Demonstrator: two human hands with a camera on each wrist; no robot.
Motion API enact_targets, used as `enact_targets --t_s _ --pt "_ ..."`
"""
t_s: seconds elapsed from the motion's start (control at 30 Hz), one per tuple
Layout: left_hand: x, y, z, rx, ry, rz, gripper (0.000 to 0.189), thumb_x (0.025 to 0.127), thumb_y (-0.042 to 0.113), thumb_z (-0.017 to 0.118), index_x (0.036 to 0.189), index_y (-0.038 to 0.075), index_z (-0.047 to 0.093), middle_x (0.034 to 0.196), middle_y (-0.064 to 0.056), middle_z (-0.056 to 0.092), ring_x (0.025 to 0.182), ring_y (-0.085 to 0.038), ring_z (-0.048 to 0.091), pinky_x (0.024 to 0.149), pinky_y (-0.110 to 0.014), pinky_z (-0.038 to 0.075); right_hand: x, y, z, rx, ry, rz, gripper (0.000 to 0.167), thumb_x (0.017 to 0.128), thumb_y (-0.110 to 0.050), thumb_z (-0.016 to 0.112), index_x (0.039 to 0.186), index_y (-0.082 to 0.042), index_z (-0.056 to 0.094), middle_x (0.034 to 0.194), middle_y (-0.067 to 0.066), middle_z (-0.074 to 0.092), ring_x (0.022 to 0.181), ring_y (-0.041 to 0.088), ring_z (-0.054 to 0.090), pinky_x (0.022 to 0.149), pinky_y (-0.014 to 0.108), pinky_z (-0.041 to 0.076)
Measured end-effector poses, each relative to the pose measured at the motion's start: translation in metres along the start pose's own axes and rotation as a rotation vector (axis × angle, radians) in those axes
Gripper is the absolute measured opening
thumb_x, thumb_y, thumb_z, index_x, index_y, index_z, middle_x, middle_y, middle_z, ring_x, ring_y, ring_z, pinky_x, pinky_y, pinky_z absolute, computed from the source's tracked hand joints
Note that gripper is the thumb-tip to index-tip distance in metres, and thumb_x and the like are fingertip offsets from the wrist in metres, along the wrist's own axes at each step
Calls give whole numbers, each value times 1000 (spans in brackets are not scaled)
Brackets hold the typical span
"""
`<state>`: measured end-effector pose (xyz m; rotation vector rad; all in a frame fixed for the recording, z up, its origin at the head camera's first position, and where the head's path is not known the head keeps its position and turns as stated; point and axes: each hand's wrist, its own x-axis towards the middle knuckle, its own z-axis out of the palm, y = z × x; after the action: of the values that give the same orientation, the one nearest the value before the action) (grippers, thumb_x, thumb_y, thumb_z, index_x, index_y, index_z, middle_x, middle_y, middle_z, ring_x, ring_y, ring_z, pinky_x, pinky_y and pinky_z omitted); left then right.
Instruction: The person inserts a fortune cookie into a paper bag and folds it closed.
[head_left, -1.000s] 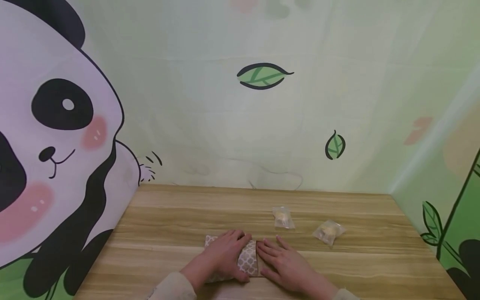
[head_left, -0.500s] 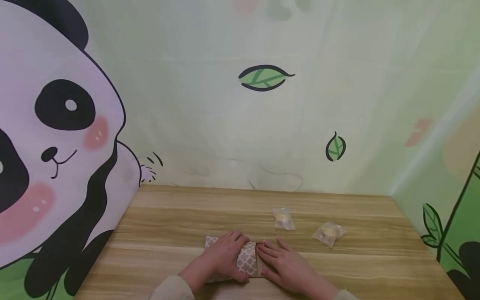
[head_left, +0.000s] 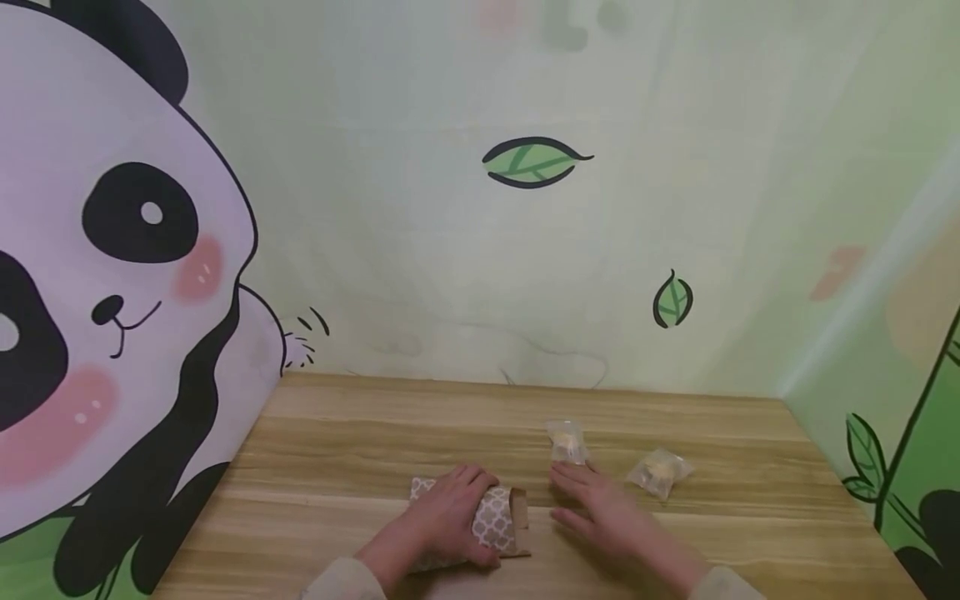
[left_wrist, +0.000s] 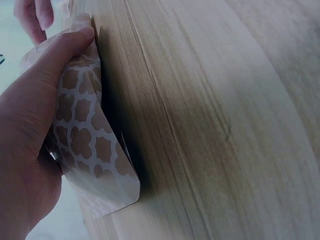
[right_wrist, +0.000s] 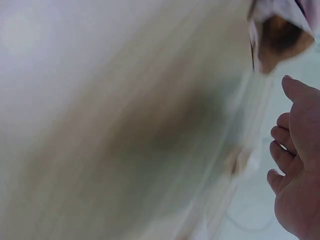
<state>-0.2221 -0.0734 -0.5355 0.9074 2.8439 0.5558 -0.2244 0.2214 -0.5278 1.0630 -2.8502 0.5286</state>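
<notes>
A brown paper bag (head_left: 495, 518) with a white lattice pattern lies on the wooden table, its mouth facing right. My left hand (head_left: 450, 510) grips it across the middle, the thumb along its near side; in the left wrist view the bag's patterned side (left_wrist: 82, 125) shows below the thumb. In the right wrist view the mouth of the bag (right_wrist: 281, 37) gapes, dark inside. My right hand (head_left: 611, 512) is off the bag with fingers relaxed and holds nothing. Its fingertips overlap the near end of a small clear packet (head_left: 567, 440) with something pale yellow inside.
A second clear packet (head_left: 662, 473) with similar contents lies farther right. The wooden table (head_left: 360, 442) meets a wall covering with a panda and leaves (head_left: 532, 162) at its back edge.
My right hand has left the bag's mouth and moved right and forward to the nearer packet. The mouth now stands partly open. My left hand keeps its grip.
</notes>
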Motion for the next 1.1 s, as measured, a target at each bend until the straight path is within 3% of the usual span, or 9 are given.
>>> enact_targets --t_s 0.27,0.43,0.73,0.83,0.9,0.97,1.07,1.1 --pt "-2 -2 0 10 10 15 98 67 59 92 145 13 56 137 1 58 129 -20 56 116 -43 48 20 33 -21 122 8 256 67 107 -38 65 151 10 51 154 31 52 144 51 48 120 65 38" --pt "-2 -2 1 14 22 32 96 66 58 93 143 13 58 134 2 58 126 -18 56 114 -40 49 36 50 -21 206 0 353 66 110 -36 60 150 14 48 152 34 52 142 53 48 120 66 38" --pt "-3 -2 3 9 45 58 96 67 57 93 144 12 58 133 3 58 127 -18 56 114 -41 49 52 65 -12 187 6 397 61 110 -33 59 145 17 52 145 35 58 137 53 53 117 64 41" --pt "-4 -3 5 13 55 70 96 67 57 93 144 12 58 133 2 59 127 -19 56 114 -41 49 53 69 -5 181 47 393 60 110 -33 59 142 18 54 139 37 61 132 55 56 114 66 44" --pt "-4 -4 5 19 58 70 95 67 57 92 144 12 58 133 3 58 127 -18 56 114 -40 49 55 73 1 168 98 372 52 110 -34 58 125 15 63 119 32 69 113 49 66 100 62 54" --pt "-4 -4 6 25 62 73 95 68 57 92 144 12 58 133 3 58 127 -18 56 114 -40 50 56 75 5 154 152 343 43 109 -33 58 105 10 65 98 24 69 93 41 66 83 59 56" --pt "-4 -5 6 34 66 74 94 68 57 92 144 13 58 134 3 59 128 -18 56 114 -40 49 58 77 8 139 193 327 39 109 -30 59 101 8 64 95 22 68 90 41 65 81 59 55" --pt "-4 -6 6 37 67 76 94 68 57 92 144 13 58 134 3 59 129 -18 56 114 -40 49 59 77 9 137 191 331 41 108 -29 60 108 11 66 103 26 70 98 45 67 89 61 56"
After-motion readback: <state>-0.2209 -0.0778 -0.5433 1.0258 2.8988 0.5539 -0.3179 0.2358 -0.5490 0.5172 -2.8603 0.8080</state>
